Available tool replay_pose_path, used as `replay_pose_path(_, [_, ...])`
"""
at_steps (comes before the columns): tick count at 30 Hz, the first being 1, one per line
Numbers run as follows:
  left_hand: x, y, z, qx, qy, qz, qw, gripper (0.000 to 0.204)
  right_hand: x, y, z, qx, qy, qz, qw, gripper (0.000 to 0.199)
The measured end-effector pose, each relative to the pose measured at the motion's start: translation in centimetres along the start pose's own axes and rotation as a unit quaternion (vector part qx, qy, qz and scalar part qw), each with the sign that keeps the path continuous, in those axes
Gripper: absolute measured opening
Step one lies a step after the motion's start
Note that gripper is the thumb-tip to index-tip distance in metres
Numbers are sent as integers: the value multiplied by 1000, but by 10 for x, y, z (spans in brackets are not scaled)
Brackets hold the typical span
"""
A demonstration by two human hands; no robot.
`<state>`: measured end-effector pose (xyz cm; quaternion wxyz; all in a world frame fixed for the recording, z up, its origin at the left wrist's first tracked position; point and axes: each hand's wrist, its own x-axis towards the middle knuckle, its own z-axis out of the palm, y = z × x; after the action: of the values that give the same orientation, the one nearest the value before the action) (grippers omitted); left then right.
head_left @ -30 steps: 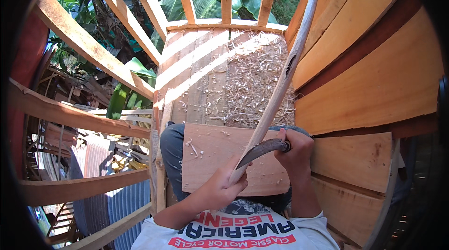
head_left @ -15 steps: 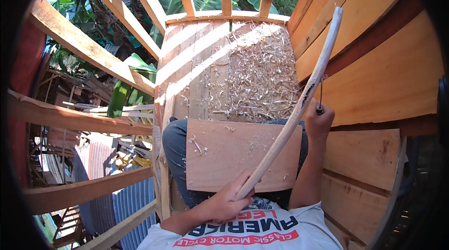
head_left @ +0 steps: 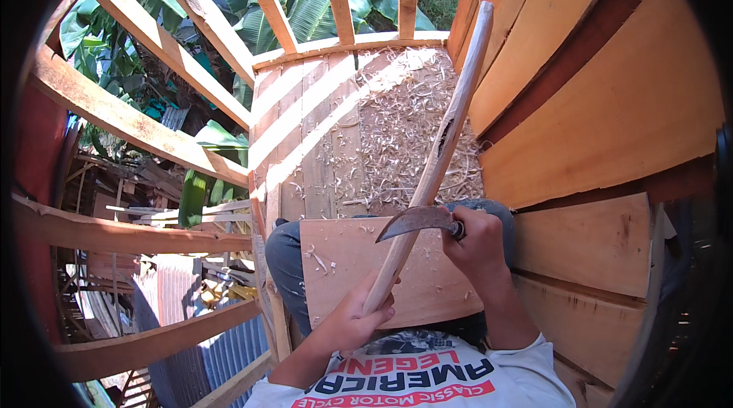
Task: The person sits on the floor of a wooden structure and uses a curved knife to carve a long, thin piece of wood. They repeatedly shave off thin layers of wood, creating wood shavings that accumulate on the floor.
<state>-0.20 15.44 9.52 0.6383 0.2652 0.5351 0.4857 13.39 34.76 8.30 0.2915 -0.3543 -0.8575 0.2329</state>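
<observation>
A long, slightly bent wooden stick point(head_left: 433, 171) slants up and away from my lap, peeled pale at its near part, with a dark hollow partway along. My left hand point(head_left: 353, 322) is wrapped round its near end. In my right hand point(head_left: 475, 240) is the handle of a curved knife point(head_left: 419, 222), sickle-like in shape. Its blade lies across the stick and points left, above the lap board. A flat wooden board point(head_left: 336, 297) rests on my thighs beneath both hands, with a few shavings on it.
Curled wood shavings point(head_left: 405, 125) cover much of the plank floor point(head_left: 313, 125) ahead. Slatted wooden rails point(head_left: 137, 234) stand at the left and far side, with banana leaves beyond. A plank wall point(head_left: 595, 110) rises close on my right.
The knife has come from the stick's right side to lie across its lower part, its blade now showing broadside. My right hand moved nearer and left; the stick's far end swung left.
</observation>
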Motion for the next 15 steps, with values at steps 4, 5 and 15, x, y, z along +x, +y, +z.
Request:
replay_pose_path(4, [-11, 1, 4, 118, 22, 13, 993, 39, 25, 25, -5, -49, 119, 7, 992, 28])
replay_pose_path(5, [-15, 2, 9, 122, 21, 10, 992, 39, 28, 30, -11, -75, 110, 13, 991, 28])
replay_pose_path(15, [-24, -9, -5, -22, 13, -30, 999, 45, 10, -1, 0, 1, -4, 25, 1000, 27])
